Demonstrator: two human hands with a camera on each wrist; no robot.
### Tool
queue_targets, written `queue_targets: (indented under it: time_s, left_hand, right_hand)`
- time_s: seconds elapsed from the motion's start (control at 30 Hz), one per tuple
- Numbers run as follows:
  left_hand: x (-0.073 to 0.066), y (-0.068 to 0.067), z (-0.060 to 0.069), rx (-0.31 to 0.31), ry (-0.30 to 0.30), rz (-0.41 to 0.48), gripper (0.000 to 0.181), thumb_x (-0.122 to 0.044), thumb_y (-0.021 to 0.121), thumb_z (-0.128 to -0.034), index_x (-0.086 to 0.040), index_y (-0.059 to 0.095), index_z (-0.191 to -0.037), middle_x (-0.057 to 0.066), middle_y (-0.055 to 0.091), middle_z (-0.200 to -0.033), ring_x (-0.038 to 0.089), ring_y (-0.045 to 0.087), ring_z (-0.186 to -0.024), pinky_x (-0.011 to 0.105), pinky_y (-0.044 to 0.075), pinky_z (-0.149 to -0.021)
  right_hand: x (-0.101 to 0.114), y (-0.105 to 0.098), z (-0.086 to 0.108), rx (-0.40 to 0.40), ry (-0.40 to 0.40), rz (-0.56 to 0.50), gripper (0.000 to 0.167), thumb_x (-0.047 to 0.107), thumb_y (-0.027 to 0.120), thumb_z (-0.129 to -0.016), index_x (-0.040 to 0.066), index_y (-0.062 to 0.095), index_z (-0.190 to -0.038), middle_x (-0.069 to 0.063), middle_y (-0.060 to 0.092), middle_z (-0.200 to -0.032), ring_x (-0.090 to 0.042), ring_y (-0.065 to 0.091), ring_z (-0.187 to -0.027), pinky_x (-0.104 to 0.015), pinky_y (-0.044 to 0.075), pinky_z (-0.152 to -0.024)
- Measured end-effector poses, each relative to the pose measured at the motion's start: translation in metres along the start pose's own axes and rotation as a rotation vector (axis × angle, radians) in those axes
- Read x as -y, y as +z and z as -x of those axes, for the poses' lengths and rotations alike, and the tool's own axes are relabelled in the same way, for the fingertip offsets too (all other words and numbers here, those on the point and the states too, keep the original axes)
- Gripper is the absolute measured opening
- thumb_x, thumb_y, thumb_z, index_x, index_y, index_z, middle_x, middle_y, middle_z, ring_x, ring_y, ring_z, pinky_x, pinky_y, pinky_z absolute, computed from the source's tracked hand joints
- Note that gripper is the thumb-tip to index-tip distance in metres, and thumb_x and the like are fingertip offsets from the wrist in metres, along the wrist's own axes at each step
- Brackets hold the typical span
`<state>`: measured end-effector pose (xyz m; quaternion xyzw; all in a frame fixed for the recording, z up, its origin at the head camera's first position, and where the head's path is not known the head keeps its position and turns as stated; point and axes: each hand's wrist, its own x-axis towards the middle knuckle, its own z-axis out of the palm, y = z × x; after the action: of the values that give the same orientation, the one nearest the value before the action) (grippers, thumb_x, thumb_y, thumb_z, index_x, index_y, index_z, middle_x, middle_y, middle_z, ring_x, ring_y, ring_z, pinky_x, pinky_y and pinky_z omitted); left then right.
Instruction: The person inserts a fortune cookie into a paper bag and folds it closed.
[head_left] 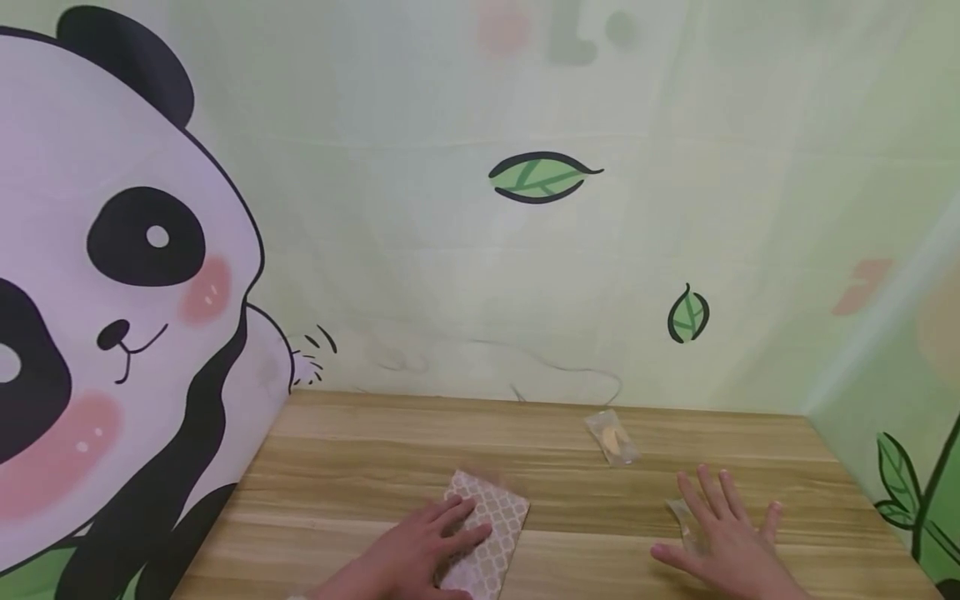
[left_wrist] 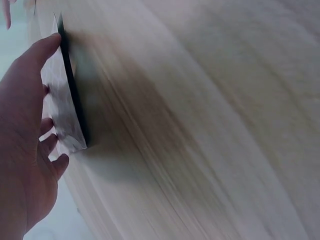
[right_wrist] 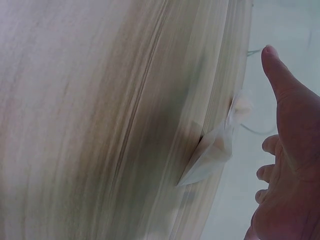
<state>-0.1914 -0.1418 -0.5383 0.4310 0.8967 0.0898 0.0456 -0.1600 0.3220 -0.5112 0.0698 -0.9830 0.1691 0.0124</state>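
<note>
My left hand (head_left: 416, 546) lies over a thin, flat rectangular piece with a pale lattice pattern (head_left: 498, 521). Its fingers are spread and touch the patterned face. Seen from the left wrist, the flat piece (left_wrist: 65, 100) shows a dark edge, and the thumb (left_wrist: 50, 47) touches its far end. On the right, my right hand (head_left: 731, 542) is spread with straight fingers over a small clear packet (head_left: 686, 521), which it partly hides. The right wrist view shows that packet (right_wrist: 210, 155) on the table with a gap to the hand; its contents are blurred.
A second clear packet (head_left: 613, 437) with a beige piece inside lies near the back edge of the wooden table (head_left: 360, 450). Behind the table hangs a pale green cloth (head_left: 420, 250) printed with a panda and leaves.
</note>
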Motion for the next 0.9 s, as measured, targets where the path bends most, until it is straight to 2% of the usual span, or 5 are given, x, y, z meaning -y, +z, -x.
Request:
queue_targets:
  time_s: [0.13, 0.4, 0.5, 0.67, 0.9]
  left_hand:
    - [-0.001, 0.005, 0.004, -0.037, 0.1, -0.071, 0.085, -0.076, 0.057, -0.0964, -0.029, 0.043, -0.166, 0.014, 0.043, -0.167, 0.035, 0.045, -0.151, 0.049, 0.046, -0.117]
    - [-0.007, 0.006, 0.006, -0.061, 0.11, -0.104, 0.086, -0.077, 0.054, -0.0968, -0.028, 0.042, -0.166, 0.013, 0.043, -0.167, 0.034, 0.044, -0.152, 0.048, 0.046, -0.118]
    - [-0.015, 0.005, 0.001, -0.097, 0.055, -0.102, 0.089, -0.078, 0.053, -0.0969, -0.023, 0.042, -0.166, 0.016, 0.042, -0.167, 0.036, 0.043, -0.152, 0.05, 0.045, -0.119]
    - [-0.039, 0.001, -0.018, -0.161, -0.155, -0.063, 0.096, -0.078, 0.06, -0.0927, -0.014, 0.045, -0.164, 0.022, 0.041, -0.167, 0.04, 0.041, -0.152, 0.057, 0.045, -0.117]
    - [-0.065, 0.003, -0.043, -0.133, -0.377, 0.02, 0.113, -0.077, 0.073, -0.0812, -0.007, 0.042, -0.164, 0.029, 0.035, -0.167, 0.048, 0.037, -0.153, 0.064, 0.041, -0.118]
  right_hand:
    - [0.001, 0.002, 0.0, 0.002, 0.003, 0.01, 0.111, 0.069, 0.077, -0.085, 0.003, 0.037, -0.164, -0.03, 0.02, -0.172, -0.057, 0.009, -0.157, -0.096, -0.012, -0.1]
    - [0.0, 0.005, 0.0, 0.004, -0.004, 0.008, 0.111, 0.069, 0.078, -0.085, 0.003, 0.038, -0.164, -0.03, 0.021, -0.171, -0.057, 0.009, -0.157, -0.096, -0.013, -0.099]
    - [-0.001, 0.004, 0.001, -0.003, -0.008, 0.02, 0.11, 0.069, 0.078, -0.085, 0.004, 0.038, -0.164, -0.03, 0.022, -0.171, -0.057, 0.01, -0.157, -0.097, -0.011, -0.099]
    - [-0.001, 0.004, 0.001, -0.012, -0.01, 0.05, 0.11, 0.07, 0.077, -0.084, 0.003, 0.04, -0.163, -0.03, 0.024, -0.17, -0.058, 0.014, -0.156, -0.098, -0.007, -0.099]
    - [0.002, 0.006, 0.0, -0.01, -0.016, 0.053, 0.11, 0.071, 0.077, -0.084, 0.004, 0.04, -0.163, -0.031, 0.024, -0.17, -0.058, 0.015, -0.156, -0.098, -0.005, -0.099]
